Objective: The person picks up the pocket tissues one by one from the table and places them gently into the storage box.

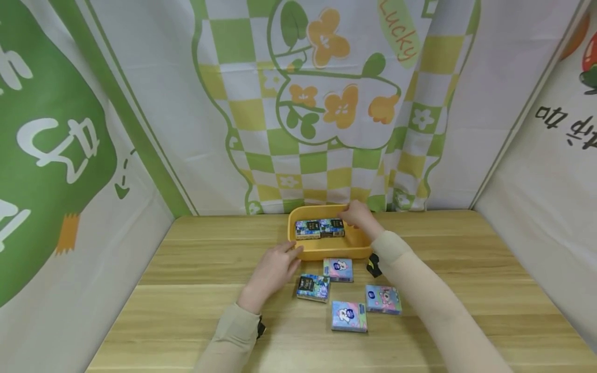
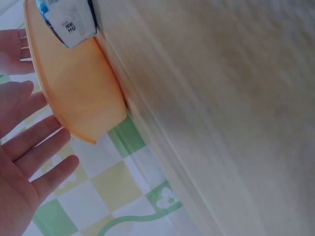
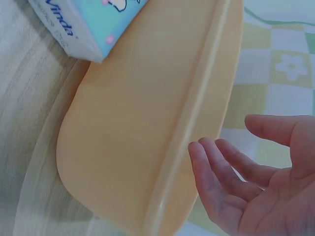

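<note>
A yellow-orange plastic bin [image 1: 336, 254] stands at the back of the table, with two dark-blue patterned tissue packs [image 1: 308, 229] side by side in its left part. My left hand [image 1: 275, 267] is at the bin's front left corner, fingertips right at the rim and fingers spread in the left wrist view. Over the bin's back right rim is my right hand [image 1: 360, 215]; the right wrist view shows its fingers relaxed, thumb apart, holding nothing. In front of the bin lie a dark-blue tissue pack [image 1: 313, 288] and three light blue-pink tissue packs [image 1: 349, 316], one of them close to the bin's front wall.
The wooden table [image 1: 210, 248] reaches back to a white, green and yellow checked curtain [image 1: 317, 160], close behind the bin. Printed cloth panels [image 1: 51, 129] stand at both sides. Each wrist bears a dark strapped device [image 1: 373, 265].
</note>
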Tool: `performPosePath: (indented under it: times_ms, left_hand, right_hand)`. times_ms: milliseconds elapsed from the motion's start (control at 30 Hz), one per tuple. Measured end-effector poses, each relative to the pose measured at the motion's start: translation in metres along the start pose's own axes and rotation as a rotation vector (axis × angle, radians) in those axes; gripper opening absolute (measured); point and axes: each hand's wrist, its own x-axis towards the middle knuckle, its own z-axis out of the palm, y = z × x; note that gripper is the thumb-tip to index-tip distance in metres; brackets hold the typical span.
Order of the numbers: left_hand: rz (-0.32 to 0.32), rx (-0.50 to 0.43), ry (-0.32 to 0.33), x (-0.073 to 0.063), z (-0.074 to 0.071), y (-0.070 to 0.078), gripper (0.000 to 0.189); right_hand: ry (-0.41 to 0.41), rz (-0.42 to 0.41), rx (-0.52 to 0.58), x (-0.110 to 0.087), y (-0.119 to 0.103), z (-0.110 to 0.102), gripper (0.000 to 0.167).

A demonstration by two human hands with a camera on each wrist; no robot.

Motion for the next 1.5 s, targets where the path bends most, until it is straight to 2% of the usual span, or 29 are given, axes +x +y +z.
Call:
performPosePath:
  times_ms: [267, 467, 700, 1200, 1367, 1500]
  left_hand:
    - [0.002, 0.001, -0.005, 0.000, 0.001, 0.000, 0.032]
    - [-0.001, -0.014, -0.002, 0.001, 0.001, 0.000, 0.031]
    - [-0.025, -0.008, -0.037, 0.001, 0.002, -0.001, 0.033]
    - [-0.017, -0.026, -0.011, 0.002, 0.004, -0.002, 0.034]
    - [-0.014, -0.025, -0.014, 0.002, 0.004, -0.002, 0.033]
    - [-0.010, -0.016, -0.009, 0.002, 0.004, -0.002, 0.032]
  right_hand:
    - [0.000, -0.055, -0.016, -0.016, 0.003, -0.001, 0.040]
    - [0.033, -0.072, -0.035, -0.028, 0.004, -0.001, 0.037]
    - [0.080, -0.129, -0.057, -0.046, 0.005, -0.001, 0.034]
    - [0.117, -0.206, -0.076, -0.070, 0.012, 0.008, 0.029]
    - [0.112, -0.218, -0.051, -0.078, 0.013, 0.015, 0.023]
    - [0.113, -0.214, -0.012, -0.084, 0.012, 0.018, 0.025]
